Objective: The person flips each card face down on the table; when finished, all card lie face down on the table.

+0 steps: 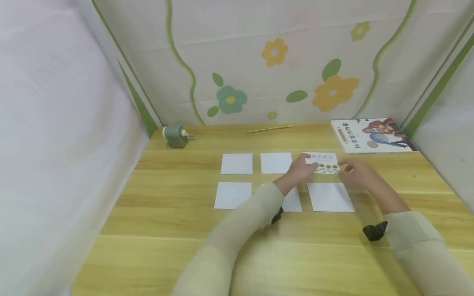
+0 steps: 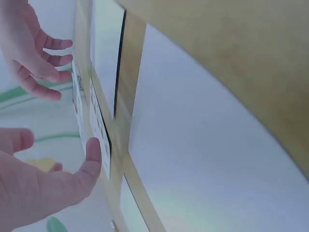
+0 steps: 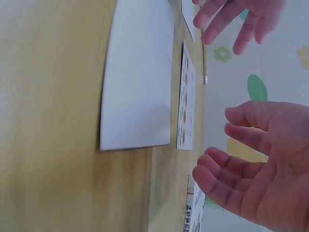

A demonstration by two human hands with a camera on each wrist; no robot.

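Low in the frame, two pale sleeves reach up the wooden table. Right of centre, left hand and right hand hover — fingers loose, gripping nothing — flanking the picture card, face up in the far row's right end.

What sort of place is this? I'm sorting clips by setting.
Probably a child's study or craft desk: a wooden table with cards laid in rows, a pencil sharpener, a picture book and flower-patterned walls. Both hands hover at the printed card.
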